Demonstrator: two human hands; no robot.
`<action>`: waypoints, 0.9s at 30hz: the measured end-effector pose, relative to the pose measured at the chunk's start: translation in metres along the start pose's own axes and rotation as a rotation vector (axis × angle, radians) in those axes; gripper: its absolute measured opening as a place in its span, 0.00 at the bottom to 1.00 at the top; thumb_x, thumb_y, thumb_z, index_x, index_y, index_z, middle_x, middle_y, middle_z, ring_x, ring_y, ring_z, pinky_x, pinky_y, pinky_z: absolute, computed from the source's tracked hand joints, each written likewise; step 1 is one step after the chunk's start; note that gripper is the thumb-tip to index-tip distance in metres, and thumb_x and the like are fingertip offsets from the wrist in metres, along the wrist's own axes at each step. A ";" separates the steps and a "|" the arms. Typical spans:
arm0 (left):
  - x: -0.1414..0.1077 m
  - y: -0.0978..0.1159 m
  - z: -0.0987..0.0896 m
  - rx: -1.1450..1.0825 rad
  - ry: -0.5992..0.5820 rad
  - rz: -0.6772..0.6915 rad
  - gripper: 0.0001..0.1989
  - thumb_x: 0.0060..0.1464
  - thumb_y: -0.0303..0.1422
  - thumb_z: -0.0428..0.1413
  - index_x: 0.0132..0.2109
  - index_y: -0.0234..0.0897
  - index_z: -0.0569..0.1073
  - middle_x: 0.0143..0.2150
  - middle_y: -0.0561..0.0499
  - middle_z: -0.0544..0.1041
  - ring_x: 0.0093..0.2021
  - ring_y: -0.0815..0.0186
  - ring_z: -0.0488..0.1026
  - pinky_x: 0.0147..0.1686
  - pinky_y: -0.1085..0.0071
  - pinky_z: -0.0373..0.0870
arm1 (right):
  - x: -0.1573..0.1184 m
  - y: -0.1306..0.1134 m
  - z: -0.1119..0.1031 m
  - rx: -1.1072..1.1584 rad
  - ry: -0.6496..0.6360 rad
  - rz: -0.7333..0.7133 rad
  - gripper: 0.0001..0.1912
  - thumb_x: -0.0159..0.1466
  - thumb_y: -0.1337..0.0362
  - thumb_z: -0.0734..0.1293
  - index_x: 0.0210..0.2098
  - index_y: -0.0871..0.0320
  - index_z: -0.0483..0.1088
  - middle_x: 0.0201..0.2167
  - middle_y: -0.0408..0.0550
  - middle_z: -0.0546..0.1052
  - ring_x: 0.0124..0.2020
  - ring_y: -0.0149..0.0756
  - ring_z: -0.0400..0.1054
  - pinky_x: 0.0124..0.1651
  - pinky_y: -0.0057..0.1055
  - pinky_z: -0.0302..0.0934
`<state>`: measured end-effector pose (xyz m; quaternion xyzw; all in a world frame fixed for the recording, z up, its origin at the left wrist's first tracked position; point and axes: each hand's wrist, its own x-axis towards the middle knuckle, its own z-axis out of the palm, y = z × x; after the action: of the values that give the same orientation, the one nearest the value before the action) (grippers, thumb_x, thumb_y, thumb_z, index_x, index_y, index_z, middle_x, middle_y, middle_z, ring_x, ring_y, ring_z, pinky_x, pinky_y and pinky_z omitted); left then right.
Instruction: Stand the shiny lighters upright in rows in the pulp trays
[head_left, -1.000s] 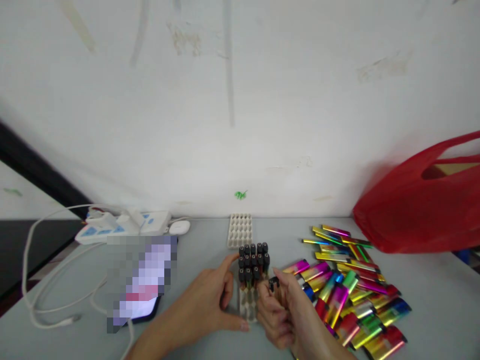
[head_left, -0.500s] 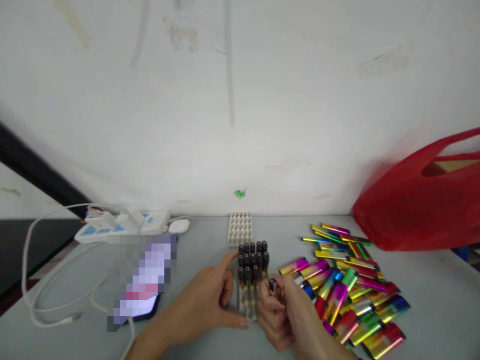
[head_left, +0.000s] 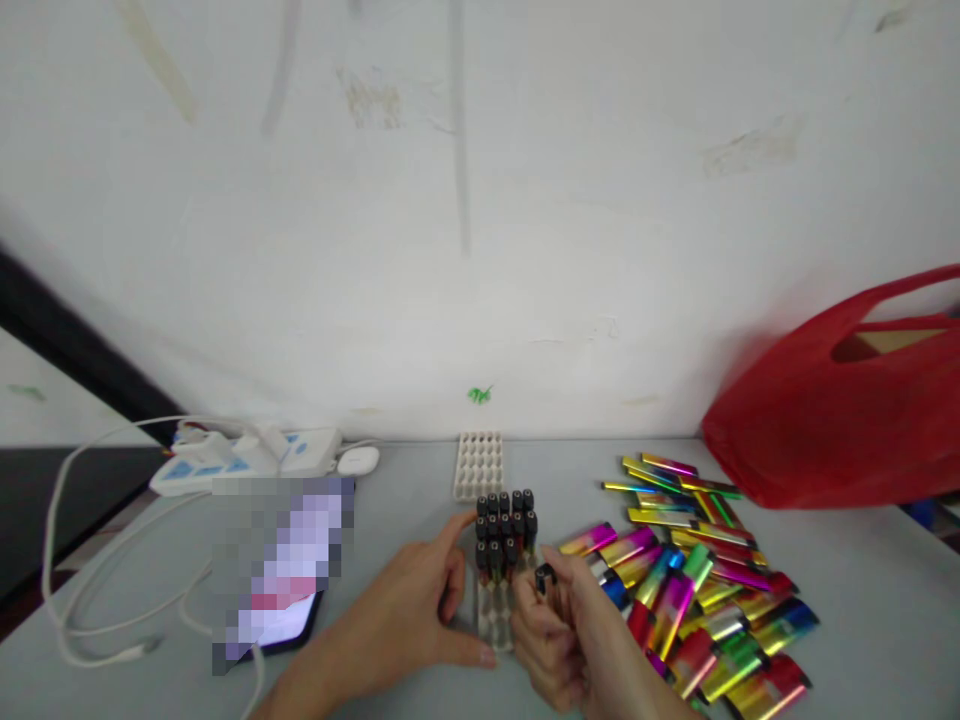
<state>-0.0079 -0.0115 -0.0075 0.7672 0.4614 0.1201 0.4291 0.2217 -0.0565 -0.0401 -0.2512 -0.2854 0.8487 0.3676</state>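
A pale moulded tray lies in front of me, with several black-topped lighters standing upright in its far rows. My left hand braces the tray from the left, its index finger beside the far lighters and its thumb at the near end. Just right of the tray, my right hand is closed around one lighter, whose black top pokes up between thumb and index finger. Most of that lighter's body is hidden by the fingers. A loose pile of shiny, multicoloured lighters lies right of this hand.
Behind the standing lighters sits a second white tray by the wall. At left are a phone, a power strip, a white charging cable and a small white case. A red bag stands back right.
The view has tilted slightly, so the things appear a little lower. My right hand has shifted very little, still gripping the lighter; my left hand keeps its place at the tray.
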 end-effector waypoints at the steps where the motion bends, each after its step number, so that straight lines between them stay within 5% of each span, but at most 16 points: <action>1: 0.000 -0.001 0.000 -0.001 0.001 0.004 0.63 0.44 0.40 0.84 0.80 0.42 0.61 0.29 0.65 0.73 0.29 0.62 0.71 0.30 0.70 0.58 | 0.001 0.000 -0.002 -0.019 0.000 0.012 0.38 0.65 0.25 0.68 0.22 0.50 0.57 0.14 0.29 0.49 0.14 0.24 0.33 0.15 0.23 0.32; 4: 0.001 -0.004 0.001 0.000 0.010 0.025 0.65 0.44 0.43 0.84 0.81 0.41 0.60 0.29 0.65 0.74 0.29 0.62 0.71 0.30 0.69 0.58 | 0.003 -0.003 -0.006 -0.083 0.047 -0.018 0.39 0.65 0.22 0.67 0.27 0.50 0.61 0.15 0.28 0.51 0.14 0.24 0.34 0.16 0.24 0.34; 7: 0.001 -0.007 0.002 -0.007 0.015 0.044 0.63 0.45 0.44 0.84 0.80 0.42 0.61 0.30 0.64 0.74 0.30 0.62 0.72 0.31 0.69 0.59 | -0.002 -0.009 0.001 -0.213 0.189 -0.190 0.37 0.68 0.22 0.67 0.35 0.51 0.65 0.18 0.30 0.58 0.18 0.28 0.45 0.23 0.26 0.50; 12: 0.002 -0.008 0.002 -0.041 0.013 0.042 0.64 0.43 0.44 0.85 0.80 0.41 0.62 0.30 0.64 0.74 0.29 0.62 0.71 0.30 0.69 0.59 | -0.021 -0.017 0.028 -0.646 0.468 -0.467 0.26 0.81 0.37 0.61 0.43 0.51 0.71 0.35 0.43 0.72 0.37 0.38 0.66 0.40 0.32 0.61; 18: 0.004 -0.008 0.000 -0.062 0.001 0.036 0.63 0.43 0.44 0.85 0.79 0.40 0.63 0.29 0.64 0.73 0.28 0.62 0.71 0.29 0.70 0.59 | -0.025 -0.023 0.028 -0.922 0.473 -0.693 0.15 0.84 0.49 0.61 0.50 0.49 0.75 0.48 0.46 0.74 0.52 0.42 0.70 0.56 0.34 0.63; 27: 0.004 -0.009 0.000 -0.059 -0.003 0.030 0.63 0.44 0.42 0.84 0.80 0.42 0.62 0.30 0.64 0.74 0.29 0.63 0.71 0.29 0.71 0.58 | -0.026 -0.033 0.025 -1.222 0.542 -0.773 0.09 0.83 0.59 0.64 0.54 0.48 0.78 0.42 0.44 0.80 0.45 0.43 0.75 0.52 0.37 0.65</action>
<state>-0.0111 -0.0070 -0.0152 0.7612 0.4454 0.1391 0.4504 0.2376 -0.0654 0.0056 -0.4912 -0.6705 0.2608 0.4910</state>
